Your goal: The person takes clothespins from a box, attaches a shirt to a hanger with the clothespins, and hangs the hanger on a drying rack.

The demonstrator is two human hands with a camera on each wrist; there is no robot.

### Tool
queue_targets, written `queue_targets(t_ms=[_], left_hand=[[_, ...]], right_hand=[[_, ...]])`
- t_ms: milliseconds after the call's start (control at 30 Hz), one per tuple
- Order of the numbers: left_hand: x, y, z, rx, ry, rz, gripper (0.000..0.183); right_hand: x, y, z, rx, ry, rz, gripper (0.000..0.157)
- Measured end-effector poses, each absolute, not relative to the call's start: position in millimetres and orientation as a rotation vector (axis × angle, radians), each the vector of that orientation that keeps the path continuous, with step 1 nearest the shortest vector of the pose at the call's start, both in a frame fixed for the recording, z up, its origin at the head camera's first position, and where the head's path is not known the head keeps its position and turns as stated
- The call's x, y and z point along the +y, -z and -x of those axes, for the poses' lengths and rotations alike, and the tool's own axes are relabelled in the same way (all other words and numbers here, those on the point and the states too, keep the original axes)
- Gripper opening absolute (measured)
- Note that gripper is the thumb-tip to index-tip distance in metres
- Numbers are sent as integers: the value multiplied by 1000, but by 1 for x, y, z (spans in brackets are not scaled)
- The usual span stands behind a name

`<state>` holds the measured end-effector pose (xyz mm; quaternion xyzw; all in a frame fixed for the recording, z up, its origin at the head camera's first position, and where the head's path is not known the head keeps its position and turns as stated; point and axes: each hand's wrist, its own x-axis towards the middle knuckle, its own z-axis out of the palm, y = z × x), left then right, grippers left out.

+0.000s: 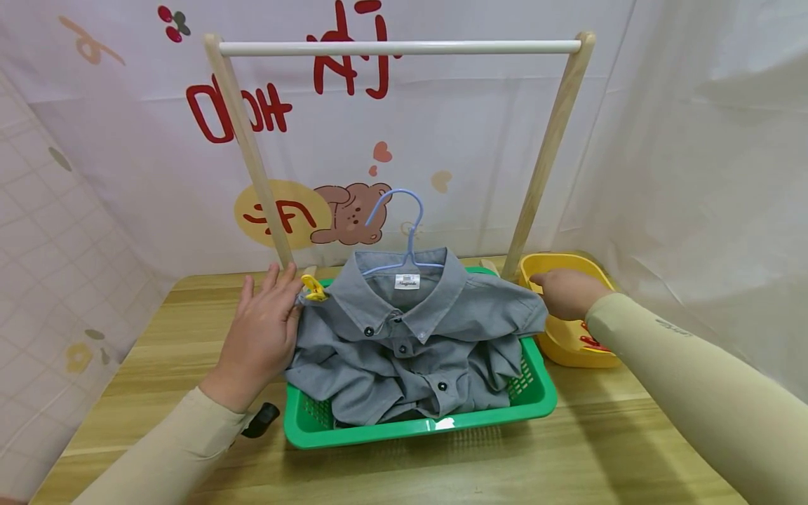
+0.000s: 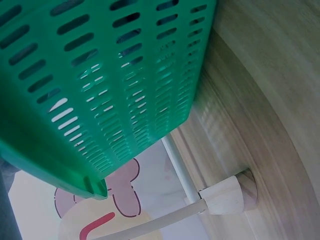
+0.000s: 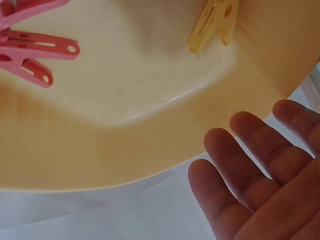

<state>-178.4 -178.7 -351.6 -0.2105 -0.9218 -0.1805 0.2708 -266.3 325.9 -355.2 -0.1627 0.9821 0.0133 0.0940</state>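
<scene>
A grey button-up shirt (image 1: 404, 351) lies bunched in a green basket (image 1: 353, 436), its collar around a blue hanger (image 1: 412, 242) whose hook points up. A yellow clothespin (image 1: 313, 288) sits at the shirt's left shoulder. Beside that shoulder is my left hand (image 1: 261, 337), fingers extended, touching the shirt's edge. My right hand (image 1: 568, 293) reaches over a yellow basin (image 1: 577, 359); in the right wrist view its fingers (image 3: 232, 160) are spread and hold nothing. Inside the basin lie pink-red clothespins (image 3: 37, 50) and another yellow clothespin (image 3: 212, 27). The left wrist view shows the basket's slotted side, not the hand.
A wooden rack with a white top bar (image 1: 404, 48) stands behind the basket. Its foot (image 2: 227, 195) rests on the wooden table (image 1: 164, 351). A printed white cloth (image 1: 492, 140) hangs behind, with plain cloth (image 1: 713, 175) on the right.
</scene>
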Motion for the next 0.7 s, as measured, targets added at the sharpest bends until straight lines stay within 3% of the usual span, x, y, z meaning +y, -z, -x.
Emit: queue_targets(t_ms=[467, 700], left_hand=[[-178, 352, 179, -2498, 481, 562, 37], [-179, 353, 179, -2495, 479, 563, 37]], right_hand=[[330, 362, 272, 2852, -62, 530, 42], [344, 385, 288, 2814, -57, 554, 24]])
